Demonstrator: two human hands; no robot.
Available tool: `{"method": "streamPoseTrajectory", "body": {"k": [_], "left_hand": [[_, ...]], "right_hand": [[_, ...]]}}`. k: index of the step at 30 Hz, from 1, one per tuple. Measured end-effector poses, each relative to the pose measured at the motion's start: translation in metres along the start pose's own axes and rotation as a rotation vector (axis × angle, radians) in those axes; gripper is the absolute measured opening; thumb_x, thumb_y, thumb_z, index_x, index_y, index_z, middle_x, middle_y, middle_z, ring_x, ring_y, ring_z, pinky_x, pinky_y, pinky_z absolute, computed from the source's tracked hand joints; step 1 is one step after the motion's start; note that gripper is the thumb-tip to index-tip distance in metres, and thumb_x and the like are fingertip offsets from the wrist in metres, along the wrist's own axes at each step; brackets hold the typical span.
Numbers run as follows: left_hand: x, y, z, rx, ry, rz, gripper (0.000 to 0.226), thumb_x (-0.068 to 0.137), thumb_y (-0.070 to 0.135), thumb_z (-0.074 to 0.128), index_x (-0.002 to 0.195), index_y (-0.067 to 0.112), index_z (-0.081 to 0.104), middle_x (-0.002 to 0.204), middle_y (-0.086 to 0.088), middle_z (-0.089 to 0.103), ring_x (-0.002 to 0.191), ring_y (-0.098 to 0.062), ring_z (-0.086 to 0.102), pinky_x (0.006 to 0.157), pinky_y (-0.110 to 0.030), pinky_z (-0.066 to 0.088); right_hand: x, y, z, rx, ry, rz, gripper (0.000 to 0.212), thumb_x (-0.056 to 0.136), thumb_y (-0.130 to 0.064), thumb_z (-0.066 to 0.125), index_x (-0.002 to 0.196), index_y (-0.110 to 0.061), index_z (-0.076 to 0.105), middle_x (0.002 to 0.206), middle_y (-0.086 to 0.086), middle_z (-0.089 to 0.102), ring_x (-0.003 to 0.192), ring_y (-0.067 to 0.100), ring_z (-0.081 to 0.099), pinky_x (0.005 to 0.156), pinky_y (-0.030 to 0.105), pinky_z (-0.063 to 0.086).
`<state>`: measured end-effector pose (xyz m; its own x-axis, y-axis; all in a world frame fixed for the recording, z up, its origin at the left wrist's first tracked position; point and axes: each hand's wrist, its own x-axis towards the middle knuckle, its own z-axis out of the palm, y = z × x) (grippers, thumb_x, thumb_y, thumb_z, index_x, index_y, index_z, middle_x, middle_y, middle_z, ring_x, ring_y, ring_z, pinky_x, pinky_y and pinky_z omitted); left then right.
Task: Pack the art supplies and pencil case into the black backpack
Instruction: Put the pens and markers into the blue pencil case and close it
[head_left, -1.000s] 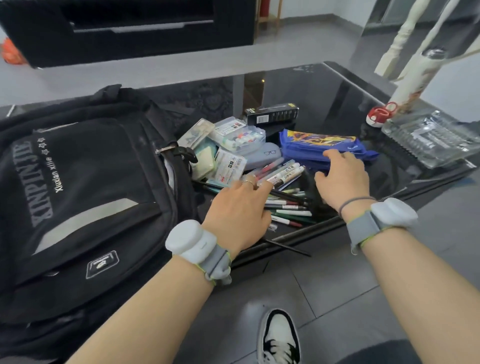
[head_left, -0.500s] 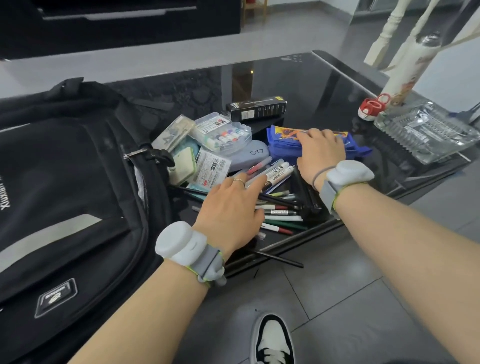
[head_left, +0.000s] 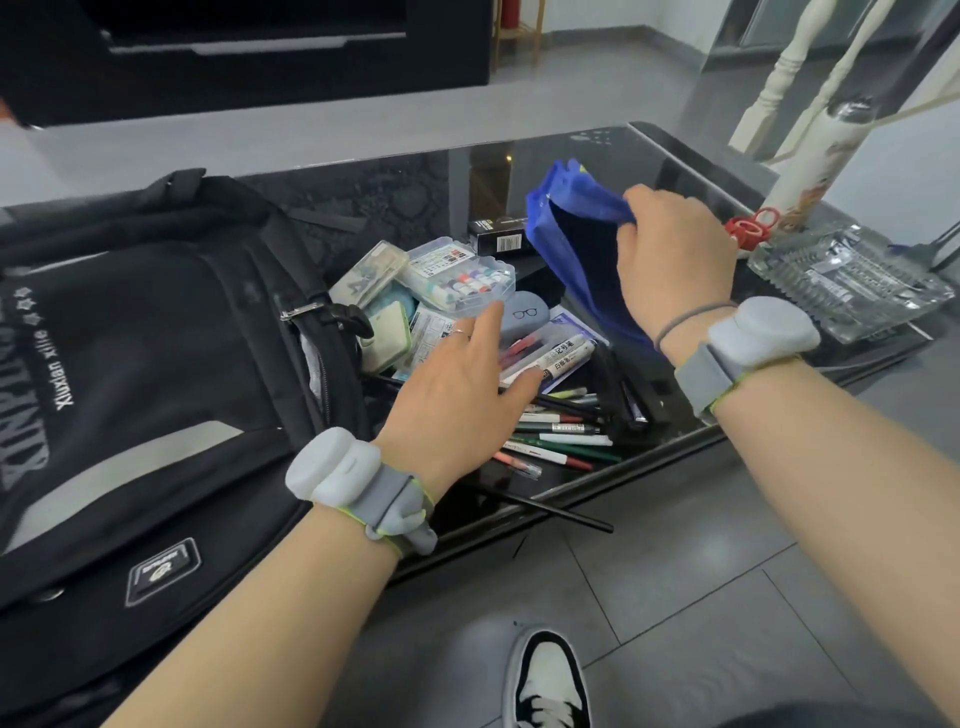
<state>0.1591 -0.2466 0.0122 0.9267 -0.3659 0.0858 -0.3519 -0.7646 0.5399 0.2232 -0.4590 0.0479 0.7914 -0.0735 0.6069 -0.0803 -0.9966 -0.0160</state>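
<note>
- Right hand (head_left: 675, 265): fingers curled round the upper edge of the blue pencil case (head_left: 576, 249), which is held tilted above the black glass table (head_left: 649, 156), its dark mouth facing the camera.
- Left hand (head_left: 462, 395): fingers straight and spread, holding nothing, palm down over the loose pens and markers (head_left: 561, 431); contact with the pens beneath cannot be confirmed.
- Black backpack (head_left: 156, 364): lying flat at the left end of the table, just beside the heap of supplies; no open compartment is visible from this angle.
- Supplies not yet packed: clear box of paint tubes (head_left: 457, 280), grey glasses case (head_left: 524, 317), packaged white marker (head_left: 561, 358), small black carton (head_left: 498, 239).
- Bystanders: glass ashtray (head_left: 841, 280) and red-capped item (head_left: 748, 231), near the right hand's side of the table.
- Risk 1: the pencil case hangs from one edge only; if anything is inside, tilting the mouth further down would probably spill it.
- Risk 2: one black pencil (head_left: 550, 512) overhangs the near table edge; a sweep of the left hand through the pile would likely knock it to the floor.
- Risk 3: a wide swing of the right hand toward its own side could strike the ashtray.
- Risk 4: with the backpack seemingly closed, carrying the case over first would leave no free hand for the zip.
</note>
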Motion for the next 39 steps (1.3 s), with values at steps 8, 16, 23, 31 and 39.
{"method": "streamPoseTrajectory", "body": {"k": [8,16,23,31,39], "left_hand": [[-0.021,0.0,-0.03,-0.734,0.112,-0.218,0.058,0.092,0.034,0.068,0.144,0.024,0.043,0.129,0.01,0.063,0.108,0.009,0.062,0.09,-0.014,0.049],[-0.058,-0.018,-0.065,-0.984,-0.042,-0.587,0.038,0.07,0.019,0.048,0.105,0.018,0.064,0.1,-0.013,0.071,0.094,-0.033,0.068,0.095,-0.047,0.051],[-0.069,-0.024,-0.071,-1.161,-0.188,-0.614,0.039,0.092,0.018,0.047,0.127,0.01,0.064,0.096,-0.008,0.078,0.074,-0.021,0.073,0.07,-0.029,0.058],[-0.049,-0.024,-0.058,-1.114,-0.159,-0.68,0.059,0.075,0.029,0.052,0.132,0.015,0.057,0.113,-0.013,0.074,0.091,-0.03,0.065,0.097,-0.05,0.048],[-0.029,-0.039,-0.051,-1.091,-0.097,-0.75,0.044,0.085,0.025,0.048,0.129,0.025,0.053,0.125,-0.015,0.068,0.092,-0.032,0.068,0.087,-0.046,0.056]], "right_hand": [[-0.06,-0.101,-0.08,0.46,-0.131,0.061,0.016,0.087,-0.021,0.053,0.074,-0.016,0.045,0.071,0.005,0.055,0.069,0.035,0.051,0.059,0.035,0.036],[-0.09,-0.115,-0.076,0.717,-0.468,0.32,0.029,0.081,-0.008,0.052,0.062,-0.012,0.031,0.061,0.003,0.038,0.057,0.022,0.034,0.049,0.031,0.028],[-0.085,-0.124,-0.082,1.049,-0.603,0.581,0.014,0.081,-0.009,0.057,0.07,-0.009,0.048,0.064,0.005,0.046,0.057,0.021,0.041,0.054,0.027,0.035],[-0.084,-0.11,-0.059,1.125,-0.721,0.542,0.029,0.089,-0.049,0.053,0.102,-0.026,0.066,0.093,-0.003,0.072,0.088,0.015,0.068,0.081,0.033,0.054],[-0.093,-0.065,-0.02,0.228,-0.877,-0.057,0.061,0.085,-0.015,0.058,0.143,-0.019,0.038,0.139,0.006,0.047,0.128,0.029,0.041,0.1,0.041,0.043]]}}
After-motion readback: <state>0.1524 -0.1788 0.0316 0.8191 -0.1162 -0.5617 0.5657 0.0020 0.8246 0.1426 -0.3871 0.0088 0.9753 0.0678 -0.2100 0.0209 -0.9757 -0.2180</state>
